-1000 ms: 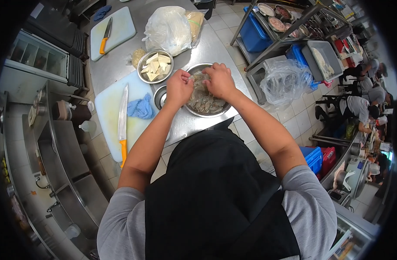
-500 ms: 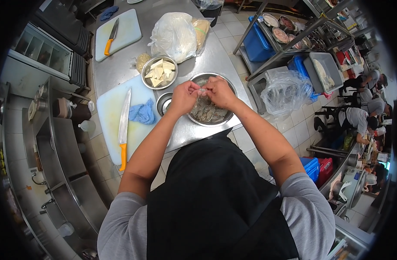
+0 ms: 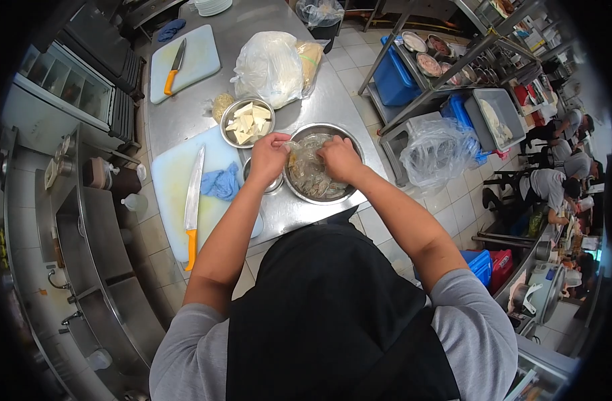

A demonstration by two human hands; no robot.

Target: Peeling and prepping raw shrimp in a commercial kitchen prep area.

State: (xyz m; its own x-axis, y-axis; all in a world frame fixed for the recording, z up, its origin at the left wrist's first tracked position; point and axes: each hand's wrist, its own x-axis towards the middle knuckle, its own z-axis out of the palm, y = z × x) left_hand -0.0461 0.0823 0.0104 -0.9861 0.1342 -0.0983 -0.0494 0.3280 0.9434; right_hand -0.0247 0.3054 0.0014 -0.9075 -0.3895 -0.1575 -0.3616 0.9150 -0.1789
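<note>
**Hands drawn to the near-left rim of the shrimp bowl**

Both hands have shifted since the earlier frame, from the middle of the large round steel bowl of grey raw shrimp (image 3: 317, 175) toward its left rim; left hand (image 3: 268, 155) now sits over the rim beside a small steel bowl (image 3: 274, 184), fingers pinched on one pale shrimp (image 3: 294, 145); right hand (image 3: 338, 157) rests over the shrimp heap, fingers curled shut on the same piece as far as can be told.

Risks, as judged: wet shrimp may slip from the pinch onto the steel desk (image 3: 206, 110); the big bowl stands close to the desk's near edge, so a push from a wrist could slide it off; the long orange-handled knife (image 3: 192, 204) on the white cutting board (image 3: 172, 194) lies just left of the left forearm, blade exposed.

Room: crumpled blue cloth (image 3: 220, 182) and steel bowl of pale cut pieces (image 3: 247, 121) crowd the left and far sides; bare desk lies mainly right of the big bowl, up to the edge.
</note>
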